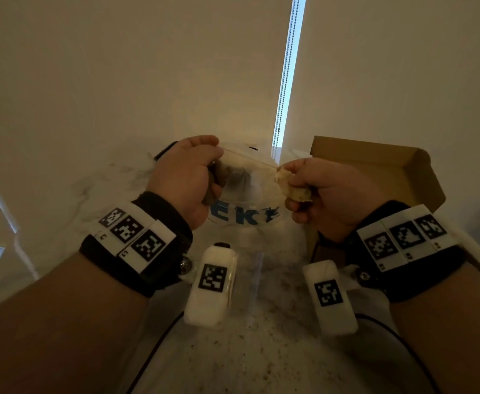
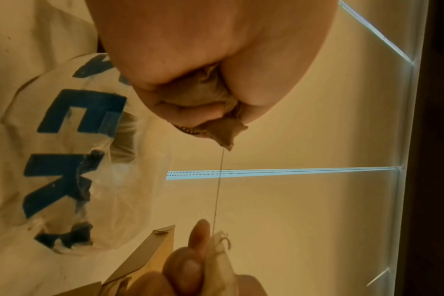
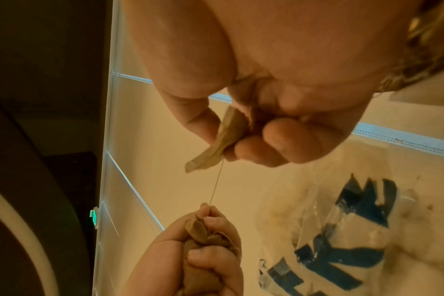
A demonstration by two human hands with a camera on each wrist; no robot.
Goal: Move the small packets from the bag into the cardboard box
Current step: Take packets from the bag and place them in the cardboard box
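The bag (image 1: pixel 247 214) is showing clear, glossy, crinkled plastic; the box (image 1: pixel 381 172) is looking matt brown cardboard; the bench (image 1: pixel 261 351) is appearing speckled stone.

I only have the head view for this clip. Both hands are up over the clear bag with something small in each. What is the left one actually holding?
Observer: The left wrist view shows the left hand closed in a fist grip round a crumpled brown packet, with one corner poking out below the fingers.
Reviewer: I see a faint line between the hands. Is that something real?
Observer: Yes. A thin thread runs taut from that corner across to the flatter packet, which the right hand pinches between thumb and fingers.
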